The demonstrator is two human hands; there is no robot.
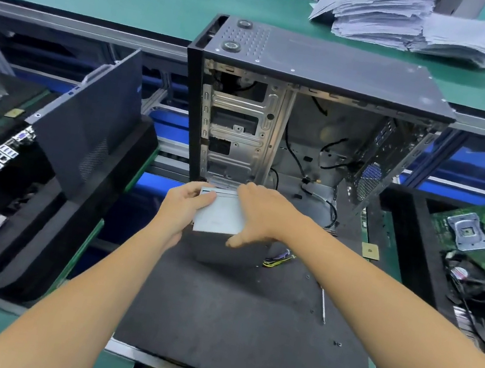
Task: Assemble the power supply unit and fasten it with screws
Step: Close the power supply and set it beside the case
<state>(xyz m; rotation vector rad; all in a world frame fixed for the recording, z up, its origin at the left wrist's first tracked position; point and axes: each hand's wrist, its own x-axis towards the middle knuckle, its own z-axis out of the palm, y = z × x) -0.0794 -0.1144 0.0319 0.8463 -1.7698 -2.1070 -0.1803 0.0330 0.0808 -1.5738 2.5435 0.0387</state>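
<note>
Power supply in my grip, not yet in the case.
My left hand and right hand clasp the power supply before the open case; seating and screws remain; screwdriver idle on the desk.

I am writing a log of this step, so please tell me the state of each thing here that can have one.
Case: side open, upright on the mat, no power supply inside.
Power supply: held above the mat, in front of the case, not yet inserted.
Left hand: gripping the supply's left edge.
Right hand: gripping its right side.
Screwdriver: lying on the mat, unused.
Side panel: off, leaning at left.
</note>
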